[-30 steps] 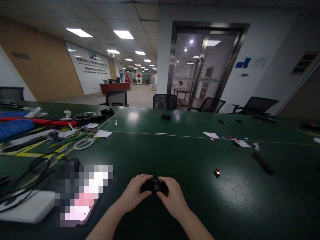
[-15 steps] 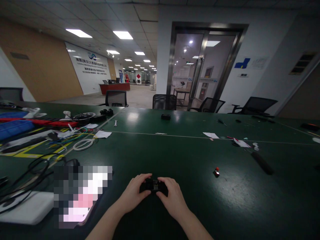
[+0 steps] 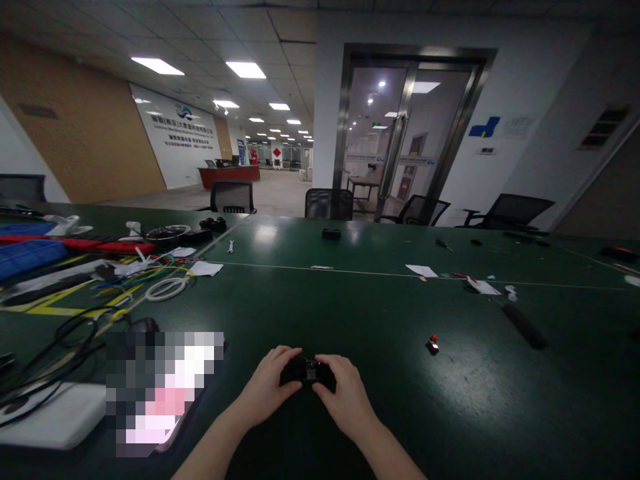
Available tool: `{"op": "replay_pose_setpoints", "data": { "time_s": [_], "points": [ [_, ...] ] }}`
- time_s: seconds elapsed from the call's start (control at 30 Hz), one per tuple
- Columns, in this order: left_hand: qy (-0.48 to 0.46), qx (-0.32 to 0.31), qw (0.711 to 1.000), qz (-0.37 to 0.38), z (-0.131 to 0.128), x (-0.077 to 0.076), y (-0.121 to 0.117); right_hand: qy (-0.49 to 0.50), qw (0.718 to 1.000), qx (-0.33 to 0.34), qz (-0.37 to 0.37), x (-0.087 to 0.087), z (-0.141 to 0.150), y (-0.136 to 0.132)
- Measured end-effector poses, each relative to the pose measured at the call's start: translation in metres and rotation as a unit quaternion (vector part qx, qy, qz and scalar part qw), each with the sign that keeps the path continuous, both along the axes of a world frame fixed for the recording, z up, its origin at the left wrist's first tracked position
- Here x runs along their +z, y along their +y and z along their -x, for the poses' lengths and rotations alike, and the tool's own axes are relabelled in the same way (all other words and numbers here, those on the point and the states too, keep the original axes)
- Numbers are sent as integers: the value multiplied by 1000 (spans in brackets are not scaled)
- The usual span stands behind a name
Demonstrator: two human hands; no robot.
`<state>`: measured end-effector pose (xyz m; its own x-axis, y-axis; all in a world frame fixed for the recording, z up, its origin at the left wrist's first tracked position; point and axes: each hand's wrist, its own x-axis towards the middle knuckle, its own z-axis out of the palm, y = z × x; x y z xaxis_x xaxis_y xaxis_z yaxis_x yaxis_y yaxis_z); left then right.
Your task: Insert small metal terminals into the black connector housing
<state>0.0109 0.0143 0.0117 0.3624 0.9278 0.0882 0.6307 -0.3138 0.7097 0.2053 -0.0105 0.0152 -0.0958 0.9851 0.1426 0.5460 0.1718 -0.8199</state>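
Note:
Both hands grip a small dark object (image 3: 311, 371) with a lighter, metal-looking part at its middle; its exact kind cannot be made out. My left hand (image 3: 274, 379) pinches its left end between thumb and fingers. Its right end sits in the same kind of pinch from my right hand (image 3: 345, 381). Fingers cover both ends of it, low over the green table (image 3: 380, 413). To the right lies a small red-and-black piece (image 3: 433, 344), apart from the hands.
Left of my hands lies a pixelated bright-screened device (image 3: 173, 393), beside a white box (image 3: 55, 413) and black cables (image 3: 75, 333). Farther off are a wrench (image 3: 231, 247), a white cable coil (image 3: 166, 289) and a black block (image 3: 331, 233). A dark strip (image 3: 524, 325) lies right.

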Motion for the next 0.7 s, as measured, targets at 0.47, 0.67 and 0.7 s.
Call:
{"op": "replay_pose_setpoints", "data": {
  "time_s": [0.47, 0.67, 0.7],
  "points": [
    [-15, 22, 1000, 12, -2, 3, 1, -6, 1000, -3, 22, 1, 0, 0],
    [-21, 26, 999, 23, -3, 6, 1, -12, 999, 5, 40, 3, 1, -1],
    [-23, 26, 999, 25, -3, 6, 1, -17, 999, 5, 49, 4, 1, -1]
  ]
}}
